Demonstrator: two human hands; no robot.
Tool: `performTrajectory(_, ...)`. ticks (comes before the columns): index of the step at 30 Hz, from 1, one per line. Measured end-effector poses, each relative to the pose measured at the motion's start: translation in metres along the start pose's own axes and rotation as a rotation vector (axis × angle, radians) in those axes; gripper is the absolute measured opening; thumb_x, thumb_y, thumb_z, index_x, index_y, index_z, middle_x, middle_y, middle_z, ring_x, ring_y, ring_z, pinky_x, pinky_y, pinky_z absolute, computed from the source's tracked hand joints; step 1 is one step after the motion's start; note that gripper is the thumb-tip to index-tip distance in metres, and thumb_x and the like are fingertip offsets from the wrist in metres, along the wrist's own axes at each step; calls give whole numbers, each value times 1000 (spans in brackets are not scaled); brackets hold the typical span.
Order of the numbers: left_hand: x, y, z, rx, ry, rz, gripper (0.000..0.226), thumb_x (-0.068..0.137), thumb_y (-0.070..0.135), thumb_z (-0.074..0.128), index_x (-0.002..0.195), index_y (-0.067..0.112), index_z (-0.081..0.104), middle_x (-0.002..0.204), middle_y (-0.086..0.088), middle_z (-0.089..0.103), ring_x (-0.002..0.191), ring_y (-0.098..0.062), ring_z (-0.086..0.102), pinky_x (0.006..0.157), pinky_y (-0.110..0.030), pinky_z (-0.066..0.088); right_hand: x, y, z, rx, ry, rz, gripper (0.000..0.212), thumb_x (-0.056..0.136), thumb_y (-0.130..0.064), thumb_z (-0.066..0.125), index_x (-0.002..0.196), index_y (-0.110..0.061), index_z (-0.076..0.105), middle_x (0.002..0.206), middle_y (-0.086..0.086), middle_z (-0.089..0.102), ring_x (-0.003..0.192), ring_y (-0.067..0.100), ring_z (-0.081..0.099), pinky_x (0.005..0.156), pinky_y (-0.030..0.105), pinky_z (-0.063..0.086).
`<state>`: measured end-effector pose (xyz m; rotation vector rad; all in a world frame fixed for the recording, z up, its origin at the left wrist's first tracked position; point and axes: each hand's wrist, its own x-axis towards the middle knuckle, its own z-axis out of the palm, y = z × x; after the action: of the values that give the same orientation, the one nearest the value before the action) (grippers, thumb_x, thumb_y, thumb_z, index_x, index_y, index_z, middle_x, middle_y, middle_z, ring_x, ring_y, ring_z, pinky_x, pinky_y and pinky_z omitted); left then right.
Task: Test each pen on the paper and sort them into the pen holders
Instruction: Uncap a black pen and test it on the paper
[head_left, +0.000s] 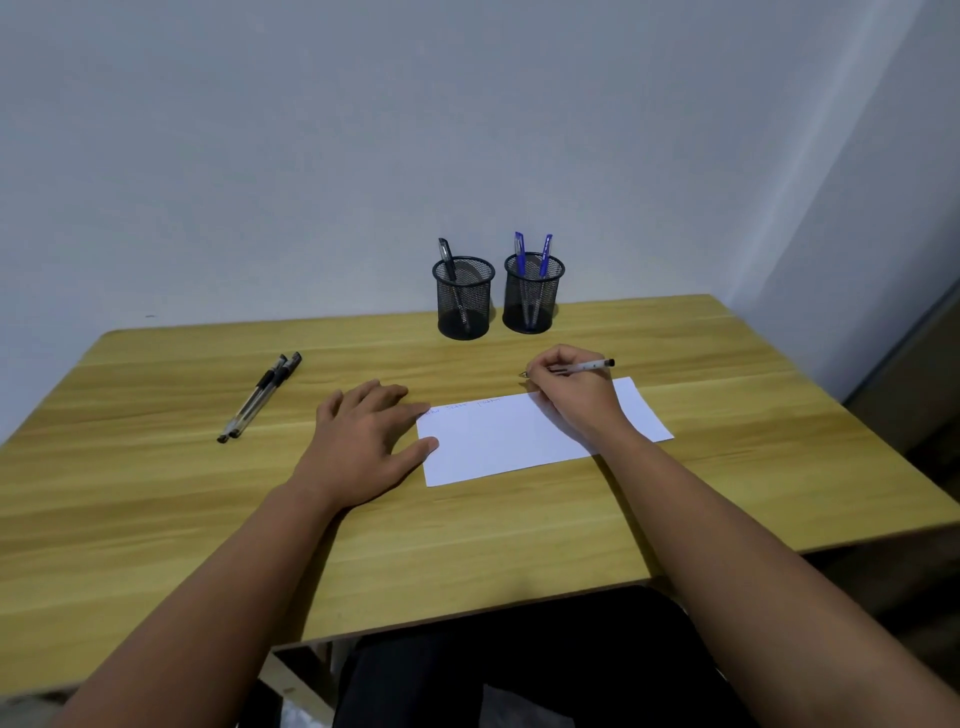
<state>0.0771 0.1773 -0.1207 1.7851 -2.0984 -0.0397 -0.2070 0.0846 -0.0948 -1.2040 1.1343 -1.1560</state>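
Where the light wooden table (156, 519) meets a plain pale wall (260, 156), two black mesh pen holders stand side by side near the far edge: the left holder (463, 299) carries one black-capped pen (447, 258), and the right holder (533, 293) carries two blue pens (531, 254) leaning apart. The wood grain runs across the table, and its near edge is cut back around the person's dark-clothed lap. A second wall closes in at the right, making a corner behind the table. A white sheet of paper (498, 441) lies in the middle of the table, slightly askew, with faint scribbles along its top edge. The right hand (574, 389) rests on the paper's upper part, fingers curled closed around a clear pen (584, 366) whose dark end points right and whose tip sits at the paper's far edge. The left hand (363, 441) lies flat and open, holding nothing, its thumb and fingertips pressing the paper's left edge. Well to the left, two black-capped pens (260, 397) lie touching, side by side on the bare wood.
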Motion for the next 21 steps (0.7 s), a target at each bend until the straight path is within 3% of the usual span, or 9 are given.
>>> performTrajectory(2,0,0,1,-3,5,0,60,86,79,39,137,51,56,153,12,47,151,-20,27,120,-52,16,3,-4,3,34,-6,24,9,98,2,69,97,12,70,83,13,73,83,20,72,80,27,62)
performTrajectory(4,0,1,0,-11,2,-5,60,86,79,39,137,51,55,153,12,47,151,-20,25,120,-51,16,6,-11,7,43,-3,50,10,99,0,68,99,10,70,80,14,70,73,17,72,64,19,58)
performTrajectory(6,0,0,0,-13,-3,-9,61,86,80,39,137,51,55,154,13,46,152,-19,24,121,-50,15,8,-14,12,20,7,12,15,100,-6,72,90,4,69,71,13,65,61,15,67,54,20,51)
performTrajectory(9,0,0,0,-18,-2,-11,62,85,80,39,137,51,55,154,14,45,152,-18,23,120,-48,15,8,-3,14,-26,25,-78,33,102,-17,73,77,2,63,64,15,62,55,17,60,59,30,52)
performTrajectory(12,1,-1,-1,-27,-5,-16,62,85,80,40,137,52,55,154,15,45,151,-17,24,119,-47,15,4,2,12,-38,16,-89,31,102,-17,72,80,2,62,64,16,63,48,13,59,54,29,49)
performTrajectory(16,0,-2,0,-31,5,-18,62,84,80,41,137,50,57,153,16,47,151,-18,26,119,-48,18,5,5,12,-18,-28,-66,31,102,-9,71,75,-1,57,62,16,59,52,22,58,52,31,48)
performTrajectory(21,1,-1,-1,-36,5,-27,63,84,80,41,137,50,57,153,17,47,151,-17,26,118,-47,19,6,7,12,-70,-26,-55,38,102,-11,70,67,-7,55,63,18,59,55,21,61,55,32,50)
